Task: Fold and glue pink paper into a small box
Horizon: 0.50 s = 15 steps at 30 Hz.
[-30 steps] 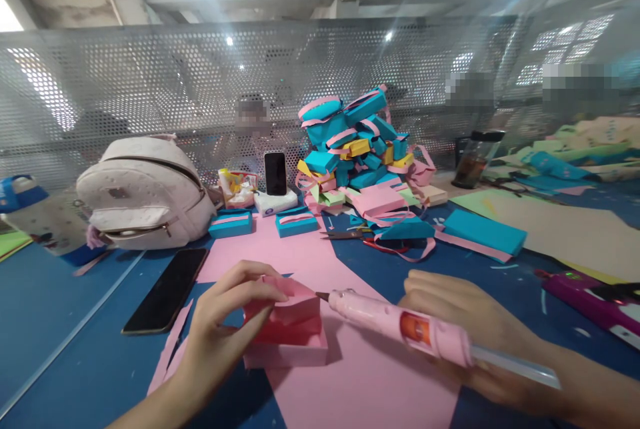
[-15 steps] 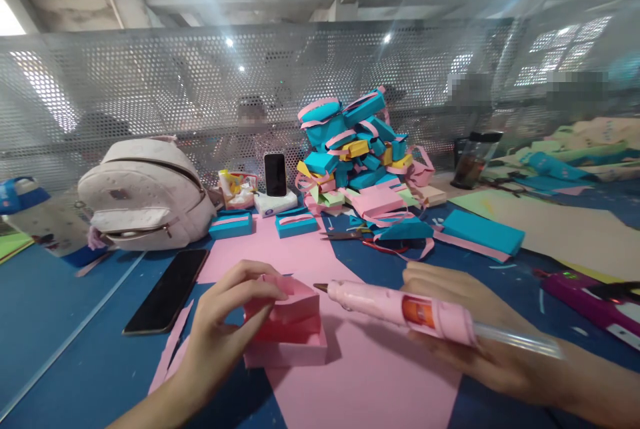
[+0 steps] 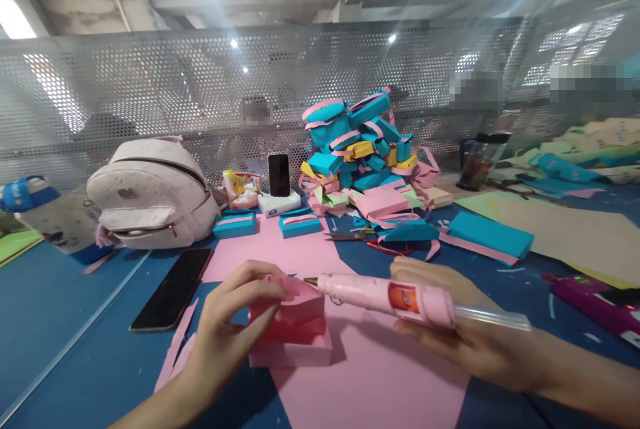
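Observation:
Between the thumb and fingers of my left hand point(image 3: 235, 315) is the raised flap of a small pink paper box point(image 3: 305, 352), whose inside faces me. The box rests on a pink paper sheet point(image 3: 390, 375). My right hand point(image 3: 450, 322) is wrapped round a pink hot glue gun point(image 3: 370, 295), which points left. A clear glue stick point(image 3: 493, 317) sticks out of its back end. The gun's dark nozzle tip is at the right part of the box's upper flap; whether it touches the paper I cannot tell.
A black phone point(image 3: 173, 292) lies left of my left hand, near pink paper strips point(image 3: 175, 349). Behind are a white backpack point(image 3: 150, 195), two small blue boxes point(image 3: 300, 224), scissors point(image 3: 350, 237) and a heap of paper boxes point(image 3: 370, 149). A purple device point(image 3: 593, 305) lies at the right.
The glue gun has moved left with my right hand, bringing its nozzle to the box's flap. My left hand keeps its hold on the flap. The whole view has shifted slightly.

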Available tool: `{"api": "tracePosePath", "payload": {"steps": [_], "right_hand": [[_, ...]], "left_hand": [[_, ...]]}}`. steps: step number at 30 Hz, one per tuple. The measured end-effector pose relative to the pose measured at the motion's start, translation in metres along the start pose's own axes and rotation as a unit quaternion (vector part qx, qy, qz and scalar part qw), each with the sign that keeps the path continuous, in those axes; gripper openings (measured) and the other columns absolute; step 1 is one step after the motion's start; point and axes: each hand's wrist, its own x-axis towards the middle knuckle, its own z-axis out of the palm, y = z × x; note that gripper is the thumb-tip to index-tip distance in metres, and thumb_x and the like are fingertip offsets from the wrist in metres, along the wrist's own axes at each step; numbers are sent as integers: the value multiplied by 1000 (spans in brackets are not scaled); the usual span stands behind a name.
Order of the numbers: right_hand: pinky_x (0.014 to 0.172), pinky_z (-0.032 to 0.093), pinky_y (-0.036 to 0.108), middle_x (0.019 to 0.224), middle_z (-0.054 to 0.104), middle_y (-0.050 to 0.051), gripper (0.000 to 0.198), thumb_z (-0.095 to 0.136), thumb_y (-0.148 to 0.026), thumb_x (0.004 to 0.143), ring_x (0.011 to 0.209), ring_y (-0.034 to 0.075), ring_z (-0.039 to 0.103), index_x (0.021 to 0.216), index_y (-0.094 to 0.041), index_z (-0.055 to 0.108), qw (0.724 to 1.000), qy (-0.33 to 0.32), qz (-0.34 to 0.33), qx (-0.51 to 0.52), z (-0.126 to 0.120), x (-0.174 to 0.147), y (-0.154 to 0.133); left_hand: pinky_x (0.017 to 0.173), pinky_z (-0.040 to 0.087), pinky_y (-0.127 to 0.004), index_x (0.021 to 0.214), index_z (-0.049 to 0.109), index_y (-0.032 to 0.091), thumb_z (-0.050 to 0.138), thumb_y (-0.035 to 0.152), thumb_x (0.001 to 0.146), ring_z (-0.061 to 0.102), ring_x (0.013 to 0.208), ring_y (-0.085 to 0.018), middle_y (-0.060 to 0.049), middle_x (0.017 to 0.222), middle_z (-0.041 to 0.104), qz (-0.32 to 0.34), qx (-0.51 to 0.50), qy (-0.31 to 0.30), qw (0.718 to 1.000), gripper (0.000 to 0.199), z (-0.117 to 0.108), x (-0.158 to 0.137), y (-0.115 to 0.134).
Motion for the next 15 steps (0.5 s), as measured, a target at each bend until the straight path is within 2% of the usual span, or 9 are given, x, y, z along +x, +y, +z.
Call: {"api": "tracePosePath", "payload": {"steps": [15], "right_hand": [[51, 42, 30, 67, 54, 1, 23, 43, -29, 99, 57, 18, 53, 78, -23, 50, 1000, -15, 1, 11, 3, -3, 2]], "left_hand": [[64, 51, -19, 90, 69, 24, 59, 7, 87, 67, 90, -15, -3, 98, 65, -3, 7, 7, 1000, 20, 0, 2, 3]]}}
